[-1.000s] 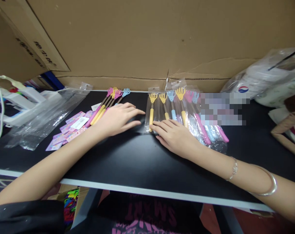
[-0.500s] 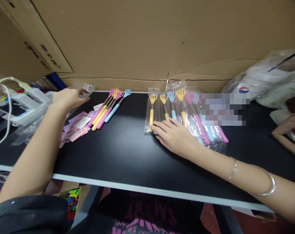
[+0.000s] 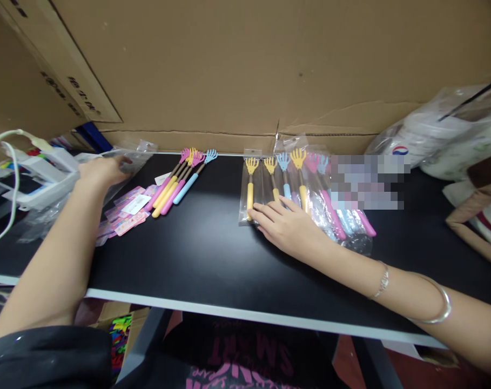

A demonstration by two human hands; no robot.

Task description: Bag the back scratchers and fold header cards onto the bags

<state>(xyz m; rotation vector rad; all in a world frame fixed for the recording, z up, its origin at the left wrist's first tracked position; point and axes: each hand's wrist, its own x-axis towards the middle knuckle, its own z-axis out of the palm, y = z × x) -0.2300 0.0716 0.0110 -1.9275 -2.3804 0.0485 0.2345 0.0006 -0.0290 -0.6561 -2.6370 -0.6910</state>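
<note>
My right hand [image 3: 288, 228] lies flat, fingers spread, on the near ends of a row of bagged hand-shaped back scratchers [image 3: 297, 186] at the table's middle back. My left hand [image 3: 101, 168] reaches far left and rests on a pile of clear plastic bags [image 3: 138, 151]; whether it grips one I cannot tell. Between the hands lie several loose back scratchers [image 3: 178, 181] in pink, yellow and blue, beside pink printed cards [image 3: 126, 213].
The black table [image 3: 204, 259] has a white front edge. Cardboard sheets [image 3: 245, 65] stand along the back. A white device with a cable [image 3: 38, 173] sits far left. Plastic-wrapped goods [image 3: 451, 135] pile up at the right.
My left hand left the table's middle and swung left to the clear bags, then drew slightly nearer on them. My right hand has stayed on the bagged scratchers.
</note>
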